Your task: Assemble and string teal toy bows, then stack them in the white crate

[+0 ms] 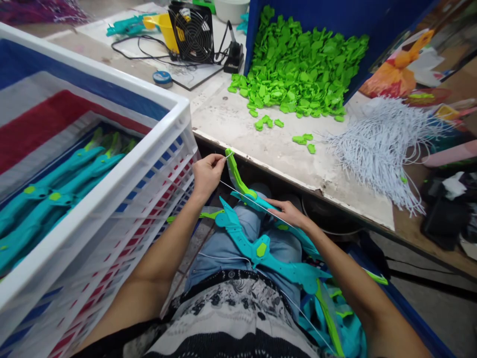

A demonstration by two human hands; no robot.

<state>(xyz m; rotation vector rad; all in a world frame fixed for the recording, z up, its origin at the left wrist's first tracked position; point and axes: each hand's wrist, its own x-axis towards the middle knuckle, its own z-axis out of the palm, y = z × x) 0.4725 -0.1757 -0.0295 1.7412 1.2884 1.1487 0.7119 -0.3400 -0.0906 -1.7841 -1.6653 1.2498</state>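
My left hand (207, 174) is pinched on a thin white string (246, 198) right at the green tip of a teal toy bow (242, 186). My right hand (288, 213) grips that bow around its middle, fingers wrapped over the teal body. The string runs taut from the tip down across the bow. A second teal bow with a green button (261, 248) lies across my lap on my jeans. More teal and green bows (335, 308) pile up at my right hip.
A white slatted crate (112, 199) on the left holds several finished teal bows (55, 189). On the worn table (261, 144) lie a heap of green plastic parts (301, 64), a bundle of white strings (376, 144), a small black fan (194, 31) and a tape roll (163, 78).
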